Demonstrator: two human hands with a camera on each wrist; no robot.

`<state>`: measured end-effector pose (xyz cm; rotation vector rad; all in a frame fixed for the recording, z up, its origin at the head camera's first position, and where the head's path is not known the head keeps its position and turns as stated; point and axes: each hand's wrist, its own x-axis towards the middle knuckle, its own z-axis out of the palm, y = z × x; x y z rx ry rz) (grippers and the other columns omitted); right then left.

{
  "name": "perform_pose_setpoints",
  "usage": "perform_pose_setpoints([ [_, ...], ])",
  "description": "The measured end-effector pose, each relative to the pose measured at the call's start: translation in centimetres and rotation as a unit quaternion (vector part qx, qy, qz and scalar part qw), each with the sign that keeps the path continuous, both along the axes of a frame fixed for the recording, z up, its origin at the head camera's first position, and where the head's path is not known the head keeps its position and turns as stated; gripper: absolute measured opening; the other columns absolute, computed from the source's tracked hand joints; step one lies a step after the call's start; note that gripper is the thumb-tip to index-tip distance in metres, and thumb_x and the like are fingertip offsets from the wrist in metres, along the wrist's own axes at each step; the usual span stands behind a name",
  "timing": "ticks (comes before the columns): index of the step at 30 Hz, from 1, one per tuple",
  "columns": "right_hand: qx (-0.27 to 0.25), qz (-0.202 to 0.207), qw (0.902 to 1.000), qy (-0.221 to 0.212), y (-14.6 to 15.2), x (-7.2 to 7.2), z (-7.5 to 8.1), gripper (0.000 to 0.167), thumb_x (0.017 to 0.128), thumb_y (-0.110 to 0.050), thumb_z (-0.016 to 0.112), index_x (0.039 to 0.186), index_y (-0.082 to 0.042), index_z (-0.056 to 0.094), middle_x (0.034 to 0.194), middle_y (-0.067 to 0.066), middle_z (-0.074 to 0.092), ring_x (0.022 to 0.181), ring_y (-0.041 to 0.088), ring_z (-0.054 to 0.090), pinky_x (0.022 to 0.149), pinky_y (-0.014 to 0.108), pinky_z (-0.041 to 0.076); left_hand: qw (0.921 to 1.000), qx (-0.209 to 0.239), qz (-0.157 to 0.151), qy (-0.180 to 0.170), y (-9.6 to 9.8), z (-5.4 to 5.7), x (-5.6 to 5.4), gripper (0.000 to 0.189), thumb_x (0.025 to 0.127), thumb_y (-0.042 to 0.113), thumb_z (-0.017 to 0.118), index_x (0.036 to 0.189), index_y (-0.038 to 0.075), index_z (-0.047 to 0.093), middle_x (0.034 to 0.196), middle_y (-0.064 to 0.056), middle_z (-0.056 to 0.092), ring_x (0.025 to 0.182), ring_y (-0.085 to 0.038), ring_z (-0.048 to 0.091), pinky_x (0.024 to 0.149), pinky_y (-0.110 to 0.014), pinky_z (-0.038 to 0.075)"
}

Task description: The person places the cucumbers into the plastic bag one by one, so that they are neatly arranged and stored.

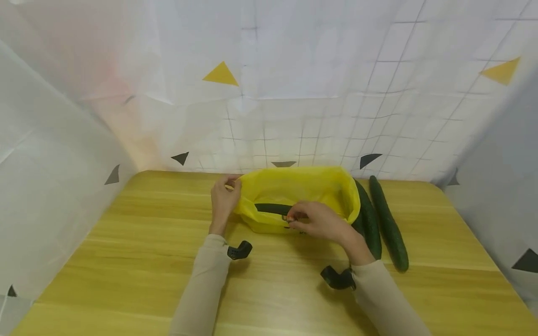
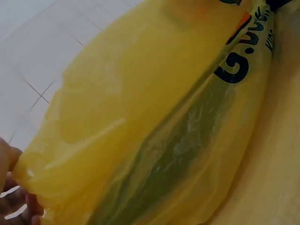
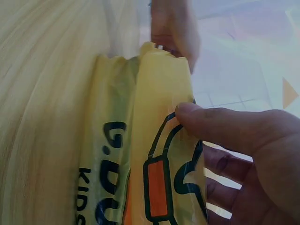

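Note:
A yellow plastic bag (image 1: 294, 179) with black lettering lies on its side along the table, its mouth held wide. My left hand (image 1: 224, 200) pinches the rim at the bag's left end. At the near rim, my right hand (image 1: 321, 221) grips the plastic between thumb and fingers, over the printed orange-and-black picture. Inside lies a dark green cucumber (image 1: 273, 208), partly behind the near wall; in the left wrist view a long green shape (image 2: 173, 154) shows through the plastic. More cucumbers (image 1: 370, 219) lie against the bag's right end, partly covered by it.
One separate cucumber (image 1: 388, 224) lies slanting on the wooden table (image 1: 138, 242), right of the others. White sheets (image 1: 294, 56) with grid lines and coloured triangles rise behind and at both sides. A black wrist device (image 1: 338, 278) sits on each forearm.

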<state>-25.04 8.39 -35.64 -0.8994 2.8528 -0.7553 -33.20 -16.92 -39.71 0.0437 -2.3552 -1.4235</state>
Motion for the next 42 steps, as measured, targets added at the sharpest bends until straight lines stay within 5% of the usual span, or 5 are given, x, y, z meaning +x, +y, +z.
perform_pose_setpoints([
  [5, -0.014, 0.009, 0.9997, 0.016, 0.3, 0.6, 0.3, 0.015, 0.089, -0.020, 0.065, 0.104, -0.018, 0.066, 0.100, -0.005, 0.066, 0.090, 0.011, 0.064, 0.078, 0.033, 0.053, 0.9992, 0.032, 0.005, 0.025, 0.1, -0.9, -0.1, 0.017, 0.090, 0.020, 0.056, 0.099, 0.013, 0.070, 0.087, -0.009, 0.065, 0.072, -0.022, 0.059, 0.063, -0.030, 0.049],
  [15, -0.074, -0.020, 0.9968, 0.020, 2.3, 1.0, 1.0, 0.019, 0.093, -0.022, 0.060, 0.110, -0.016, 0.065, 0.105, -0.003, 0.066, 0.095, 0.013, 0.062, 0.085, 0.035, 0.052, 0.9838, 0.135, -0.038, 0.111, -0.2, -5.3, -0.1, 0.037, 0.097, 0.043, 0.047, 0.112, 0.014, 0.063, 0.103, -0.006, 0.064, 0.083, -0.014, 0.054, 0.071, -0.022, 0.044],
  [20, -0.108, -0.075, 0.9902, 0.048, 5.5, 1.1, 1.7, 0.021, 0.096, -0.027, 0.055, 0.113, -0.018, 0.064, 0.111, 0.002, 0.066, 0.099, 0.017, 0.062, 0.085, 0.041, 0.052, 0.9772, 0.174, -0.071, 0.099, -0.5, -5.0, 0.4, 0.038, 0.099, 0.038, 0.046, 0.115, 0.007, 0.060, 0.114, -0.010, 0.062, 0.096, -0.021, 0.054, 0.079, -0.021, 0.043],
  [27, -0.122, -0.141, 0.9747, 0.122, 9.9, 1.4, 2.1, 0.022, 0.097, -0.021, 0.054, 0.111, -0.009, 0.066, 0.108, 0.006, 0.067, 0.089, 0.018, 0.062, 0.080, 0.040, 0.053, 0.9721, 0.189, -0.095, 0.101, 0.0, -2.7, 2.4, 0.034, 0.100, 0.024, 0.046, 0.114, -0.005, 0.056, 0.113, -0.020, 0.060, 0.099, -0.030, 0.054, 0.082, -0.018, 0.044],
  [42, -0.137, -0.265, 0.9539, 0.031, 16.4, 2.2, 1.8, 0.042, 0.100, -0.036, 0.044, 0.129, -0.008, 0.054, 0.126, 0.021, 0.055, 0.112, 0.042, 0.053, 0.088, 0.058, 0.044, 0.9664, 0.217, -0.114, 0.079, 0.0, -2.8, 2.4, 0.036, 0.099, 0.027, 0.047, 0.118, -0.004, 0.055, 0.118, -0.017, 0.060, 0.105, -0.023, 0.057, 0.087, -0.018, 0.046],
])
